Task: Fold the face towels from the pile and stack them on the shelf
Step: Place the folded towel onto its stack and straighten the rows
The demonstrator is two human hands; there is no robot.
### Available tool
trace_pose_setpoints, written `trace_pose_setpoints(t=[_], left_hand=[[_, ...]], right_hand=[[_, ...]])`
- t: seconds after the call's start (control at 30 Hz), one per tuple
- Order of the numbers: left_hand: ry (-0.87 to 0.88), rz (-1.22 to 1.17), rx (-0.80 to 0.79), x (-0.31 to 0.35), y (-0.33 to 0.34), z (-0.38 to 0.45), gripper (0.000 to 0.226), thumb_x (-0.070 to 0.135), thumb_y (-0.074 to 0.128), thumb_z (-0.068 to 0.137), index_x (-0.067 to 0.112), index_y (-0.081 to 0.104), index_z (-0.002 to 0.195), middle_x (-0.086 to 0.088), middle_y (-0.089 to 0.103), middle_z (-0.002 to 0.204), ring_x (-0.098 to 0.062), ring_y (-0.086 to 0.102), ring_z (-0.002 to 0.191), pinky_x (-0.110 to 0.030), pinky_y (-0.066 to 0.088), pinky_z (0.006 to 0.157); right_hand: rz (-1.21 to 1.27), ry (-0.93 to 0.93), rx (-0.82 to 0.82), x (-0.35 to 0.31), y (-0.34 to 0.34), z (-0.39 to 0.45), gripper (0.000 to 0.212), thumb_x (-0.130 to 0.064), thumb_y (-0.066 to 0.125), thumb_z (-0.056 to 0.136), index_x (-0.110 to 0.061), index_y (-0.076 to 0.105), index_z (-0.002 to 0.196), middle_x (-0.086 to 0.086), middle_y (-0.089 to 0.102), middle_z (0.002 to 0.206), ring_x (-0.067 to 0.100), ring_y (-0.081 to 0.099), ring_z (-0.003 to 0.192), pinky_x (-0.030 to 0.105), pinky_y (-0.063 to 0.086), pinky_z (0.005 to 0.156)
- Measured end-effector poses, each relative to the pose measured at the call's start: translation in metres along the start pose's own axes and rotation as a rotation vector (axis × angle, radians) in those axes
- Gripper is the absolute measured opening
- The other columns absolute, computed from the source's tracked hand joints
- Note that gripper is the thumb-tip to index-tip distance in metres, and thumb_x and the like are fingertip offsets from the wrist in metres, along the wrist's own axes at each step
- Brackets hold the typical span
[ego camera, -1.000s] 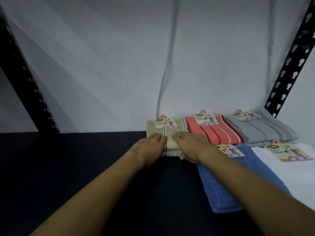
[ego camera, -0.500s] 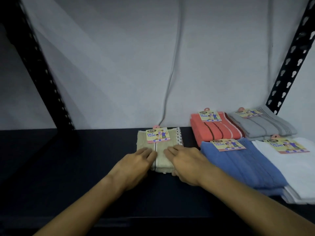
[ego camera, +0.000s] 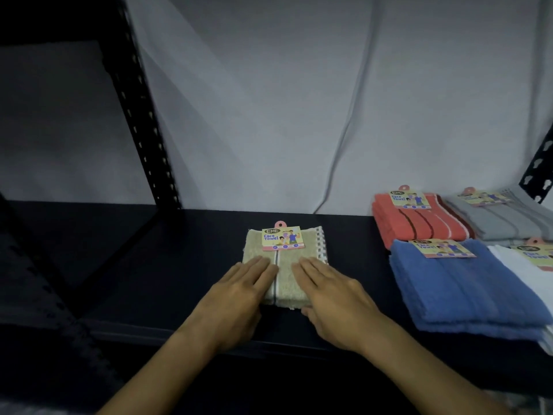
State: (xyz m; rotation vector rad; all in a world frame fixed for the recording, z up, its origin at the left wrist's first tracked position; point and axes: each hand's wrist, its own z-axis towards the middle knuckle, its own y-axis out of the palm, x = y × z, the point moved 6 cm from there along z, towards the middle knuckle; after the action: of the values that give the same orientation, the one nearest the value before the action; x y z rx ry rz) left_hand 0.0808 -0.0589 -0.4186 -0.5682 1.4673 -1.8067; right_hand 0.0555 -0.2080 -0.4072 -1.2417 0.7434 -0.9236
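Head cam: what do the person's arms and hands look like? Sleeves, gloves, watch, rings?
Both are bare. The left hand and right hand wear no gloves, and no rings show on the fingers. Both forearms are uncovered from the wrist to the bottom edge of the frame: no sleeve, watch or bracelet in view. The light is dim, so fine marks cannot be ruled out.

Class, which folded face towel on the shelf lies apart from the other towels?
The beige towel, alone mid-shelf under both hands; the orange, grey, blue and white ones cluster at the right.
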Motion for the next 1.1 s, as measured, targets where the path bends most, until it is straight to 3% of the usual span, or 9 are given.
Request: trace_pose_setpoints(t=[0.07, 0.13, 0.2, 0.27, 0.37, 0.53, 0.67, 0.87, 1.1], left_hand=[[-0.001, -0.067, 0.029, 0.002, -0.004, 0.0, 0.084, 0.028, 0.061, 0.082, 0.019, 0.022, 0.156, -0.001, 0.019, 0.163, -0.013, 0.012, 0.151, -0.031, -0.001, 0.119], [0.016, -0.089, 0.053, 0.006, -0.012, 0.002, 0.081, 0.042, 0.052, 0.09, 0.022, 0.014, 0.158, 0.005, 0.006, 0.165, -0.007, -0.003, 0.151, -0.027, -0.012, 0.119], [0.018, -0.077, 0.055, 0.011, -0.015, 0.005, 0.079, 0.056, 0.046, 0.093, 0.023, 0.014, 0.158, 0.007, 0.004, 0.164, -0.007, -0.004, 0.151, -0.027, -0.011, 0.119], [0.035, -0.023, 0.064, 0.015, -0.012, 0.008, 0.076, 0.061, 0.038, 0.093, 0.02, 0.024, 0.155, 0.001, 0.018, 0.163, -0.013, 0.011, 0.151, -0.032, 0.0, 0.121], [0.033, 0.059, 0.064, 0.02, -0.003, 0.011, 0.067, 0.055, 0.034, 0.092, 0.014, 0.044, 0.145, -0.006, 0.048, 0.149, -0.019, 0.044, 0.139, -0.038, 0.031, 0.115], [0.026, 0.077, 0.165, 0.022, 0.002, 0.005, 0.065, 0.034, 0.071, 0.082, 0.01, 0.053, 0.14, -0.009, 0.057, 0.14, -0.023, 0.052, 0.132, -0.044, 0.048, 0.103], [-0.036, 0.121, 0.186, -0.001, 0.001, -0.004, 0.07, 0.033, 0.082, 0.075, 0.009, 0.057, 0.135, -0.009, 0.06, 0.136, -0.024, 0.056, 0.128, -0.046, 0.05, 0.101], [-0.121, 0.114, 0.156, -0.054, 0.003, -0.019, 0.074, 0.035, 0.083, 0.075, 0.016, 0.053, 0.139, -0.009, 0.061, 0.134, -0.025, 0.057, 0.126, -0.044, 0.048, 0.104], [-0.156, 0.033, 0.107, -0.126, 0.013, -0.041, 0.066, 0.041, 0.06, 0.094, 0.028, 0.033, 0.152, -0.007, 0.042, 0.154, -0.022, 0.034, 0.145, -0.038, 0.019, 0.12]], right_hand=[[0.155, 0.03, -0.001, 0.008, 0.001, -0.003, 0.078, -0.045, 0.052, 0.095, -0.021, 0.009, 0.155, -0.01, 0.002, 0.161, 0.005, -0.007, 0.147, 0.02, -0.002, 0.113], [0.533, 0.12, 0.086, 0.018, -0.002, -0.004, 0.076, -0.044, 0.063, 0.089, -0.027, 0.023, 0.152, -0.02, 0.007, 0.158, -0.007, -0.009, 0.143, 0.02, -0.001, 0.116], [0.987, 0.287, 0.228, 0.033, -0.005, -0.005, 0.066, -0.034, 0.065, 0.09, -0.031, 0.033, 0.148, -0.023, 0.016, 0.155, -0.011, 0.0, 0.142, 0.022, 0.005, 0.118], [1.199, 0.473, 0.291, 0.046, 0.003, -0.002, 0.057, -0.036, 0.056, 0.095, -0.031, 0.034, 0.148, -0.018, 0.024, 0.155, -0.003, 0.017, 0.143, 0.029, 0.015, 0.119], [1.249, 0.649, 0.227, 0.051, 0.027, 0.01, 0.055, -0.045, 0.043, 0.099, -0.031, 0.028, 0.15, -0.013, 0.037, 0.148, 0.01, 0.039, 0.136, 0.036, 0.03, 0.114], [1.345, 0.664, 0.217, 0.042, 0.038, 0.029, 0.031, -0.028, 0.042, 0.102, -0.034, 0.047, 0.131, -0.009, 0.064, 0.118, 0.01, 0.064, 0.103, 0.033, 0.054, 0.087], [1.306, 0.629, 0.211, 0.024, 0.044, 0.048, 0.04, -0.029, 0.04, 0.1, -0.036, 0.038, 0.139, -0.01, 0.057, 0.129, 0.011, 0.059, 0.111, 0.04, 0.05, 0.097], [1.329, 0.52, 0.138, -0.016, 0.067, 0.097, 0.081, -0.061, 0.04, 0.073, -0.05, 0.009, 0.146, -0.011, 0.022, 0.158, 0.012, 0.029, 0.142, 0.046, 0.03, 0.115], [1.455, 0.449, 0.094, -0.063, 0.084, 0.147, 0.091, -0.064, 0.044, 0.07, -0.048, -0.001, 0.147, -0.012, 0.01, 0.161, 0.011, 0.02, 0.146, 0.046, 0.024, 0.117]])
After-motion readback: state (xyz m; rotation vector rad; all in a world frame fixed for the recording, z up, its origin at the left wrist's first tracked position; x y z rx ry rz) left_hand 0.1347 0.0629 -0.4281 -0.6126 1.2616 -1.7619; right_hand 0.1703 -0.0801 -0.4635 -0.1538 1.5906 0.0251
